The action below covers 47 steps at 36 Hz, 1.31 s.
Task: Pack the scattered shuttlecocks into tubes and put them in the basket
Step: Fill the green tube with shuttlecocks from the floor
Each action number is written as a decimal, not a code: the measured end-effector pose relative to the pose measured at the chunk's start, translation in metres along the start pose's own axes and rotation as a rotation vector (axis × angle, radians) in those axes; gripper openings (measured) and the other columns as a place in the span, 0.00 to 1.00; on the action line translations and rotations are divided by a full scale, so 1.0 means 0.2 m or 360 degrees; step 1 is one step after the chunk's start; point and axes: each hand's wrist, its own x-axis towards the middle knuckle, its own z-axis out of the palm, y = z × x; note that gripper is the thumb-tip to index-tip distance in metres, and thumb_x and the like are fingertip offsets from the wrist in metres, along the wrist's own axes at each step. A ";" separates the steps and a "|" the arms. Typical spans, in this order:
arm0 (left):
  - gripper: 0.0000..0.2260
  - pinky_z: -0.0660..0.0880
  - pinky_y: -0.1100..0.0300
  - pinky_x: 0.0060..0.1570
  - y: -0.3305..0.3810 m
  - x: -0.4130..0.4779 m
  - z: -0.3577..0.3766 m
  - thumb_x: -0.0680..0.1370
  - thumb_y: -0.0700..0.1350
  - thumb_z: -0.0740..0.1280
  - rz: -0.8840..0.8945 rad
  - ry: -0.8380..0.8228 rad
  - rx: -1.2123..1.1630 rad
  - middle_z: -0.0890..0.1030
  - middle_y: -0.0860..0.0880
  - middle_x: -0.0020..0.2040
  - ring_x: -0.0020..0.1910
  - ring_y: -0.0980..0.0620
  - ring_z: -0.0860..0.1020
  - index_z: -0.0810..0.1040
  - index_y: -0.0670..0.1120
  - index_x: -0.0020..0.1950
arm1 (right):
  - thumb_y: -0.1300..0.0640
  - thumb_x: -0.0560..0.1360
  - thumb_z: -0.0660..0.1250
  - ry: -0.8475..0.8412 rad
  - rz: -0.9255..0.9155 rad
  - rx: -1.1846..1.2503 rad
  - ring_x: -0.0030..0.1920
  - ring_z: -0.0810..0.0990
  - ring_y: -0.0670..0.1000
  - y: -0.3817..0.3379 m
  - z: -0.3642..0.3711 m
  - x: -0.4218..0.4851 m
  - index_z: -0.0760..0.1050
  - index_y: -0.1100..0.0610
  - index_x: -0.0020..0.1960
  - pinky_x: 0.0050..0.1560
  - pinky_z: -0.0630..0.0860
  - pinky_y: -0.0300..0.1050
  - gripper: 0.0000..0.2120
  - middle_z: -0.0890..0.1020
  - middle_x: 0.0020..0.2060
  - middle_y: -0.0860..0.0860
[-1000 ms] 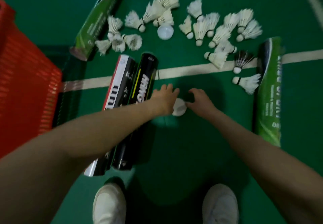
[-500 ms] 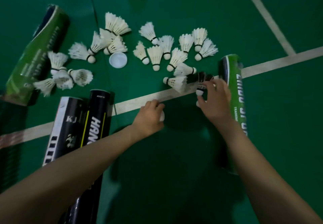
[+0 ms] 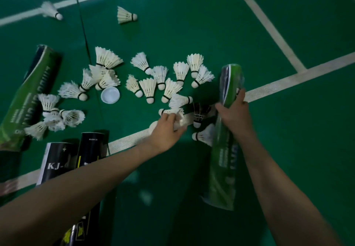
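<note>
Several white shuttlecocks [image 3: 151,86] lie scattered on the green court floor. My left hand [image 3: 166,130] reaches over the white line, its fingers closed on the feathers of one white shuttlecock [image 3: 178,116]. Something white also shows at the heel of that hand. My right hand [image 3: 233,115] grips a green tube [image 3: 223,159] near its upper end; the tube lies lengthwise, its far end lifted. A black shuttlecock [image 3: 199,112] and another white shuttlecock [image 3: 204,136] lie between my hands. The basket is out of view.
A second green tube [image 3: 28,95] lies at the left. Two black tubes [image 3: 57,161] sit under my left forearm. A white tube cap [image 3: 110,95] rests among the shuttlecocks. Two stray shuttlecocks [image 3: 126,16] lie farther away.
My right hand left the black shuttlecock and took hold of the green tube. My left hand moved forward and closed on a white shuttlecock. The view tilted farther forward.
</note>
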 end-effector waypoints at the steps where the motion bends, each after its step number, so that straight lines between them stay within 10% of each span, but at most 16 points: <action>1: 0.17 0.69 0.56 0.51 0.06 0.00 -0.02 0.78 0.55 0.64 -0.0093 -0.0194 -0.0212 0.76 0.43 0.54 0.52 0.45 0.74 0.74 0.42 0.56 | 0.43 0.74 0.65 -0.0016 0.0024 0.0137 0.59 0.74 0.63 -0.05 -0.01 0.04 0.38 0.50 0.77 0.57 0.75 0.59 0.44 0.66 0.66 0.61; 7: 0.24 0.77 0.53 0.49 0.28 0.02 -0.16 0.71 0.62 0.63 -0.0488 -0.1019 -0.1427 0.81 0.46 0.48 0.43 0.48 0.81 0.73 0.46 0.58 | 0.46 0.74 0.66 -0.0115 0.0137 0.0803 0.49 0.77 0.55 -0.36 -0.03 0.26 0.43 0.50 0.76 0.50 0.76 0.48 0.41 0.69 0.61 0.53; 19: 0.23 0.79 0.54 0.44 0.33 0.22 -0.62 0.79 0.59 0.58 -0.0600 -0.0669 -0.1585 0.83 0.42 0.42 0.39 0.45 0.82 0.74 0.41 0.59 | 0.49 0.75 0.68 -0.0579 0.0196 0.1042 0.40 0.80 0.52 -0.74 0.00 0.32 0.62 0.60 0.70 0.30 0.75 0.40 0.29 0.79 0.57 0.58; 30: 0.17 0.75 0.44 0.58 0.15 0.21 -0.55 0.79 0.44 0.63 -0.0566 -0.1002 -0.1244 0.74 0.38 0.65 0.62 0.40 0.74 0.70 0.39 0.67 | 0.50 0.63 0.78 -0.0809 -0.0024 0.0438 0.52 0.78 0.58 -0.80 0.11 0.22 0.62 0.62 0.67 0.47 0.78 0.51 0.41 0.76 0.56 0.58; 35: 0.04 0.76 0.54 0.41 0.03 0.34 -0.55 0.78 0.34 0.59 -0.0709 -0.0210 -0.1321 0.71 0.39 0.48 0.42 0.48 0.73 0.70 0.41 0.50 | 0.56 0.67 0.76 -0.0833 -0.0255 0.0013 0.49 0.77 0.55 -0.67 0.14 0.18 0.60 0.56 0.65 0.46 0.78 0.49 0.35 0.74 0.55 0.56; 39: 0.28 0.72 0.47 0.60 -0.06 0.44 -0.59 0.77 0.46 0.67 -0.0674 0.0308 -0.1496 0.71 0.44 0.59 0.57 0.46 0.72 0.56 0.42 0.71 | 0.57 0.66 0.76 -0.0840 -0.0443 -0.0297 0.52 0.77 0.57 -0.62 0.16 0.17 0.60 0.57 0.67 0.55 0.77 0.53 0.36 0.74 0.57 0.56; 47: 0.24 0.77 0.55 0.35 -0.19 0.45 -0.65 0.75 0.51 0.69 -0.0777 0.0402 -0.1991 0.76 0.42 0.56 0.49 0.48 0.77 0.62 0.48 0.65 | 0.52 0.63 0.77 -0.0860 -0.0698 -0.0695 0.54 0.74 0.55 -0.62 0.20 0.08 0.56 0.54 0.72 0.56 0.78 0.52 0.45 0.69 0.56 0.55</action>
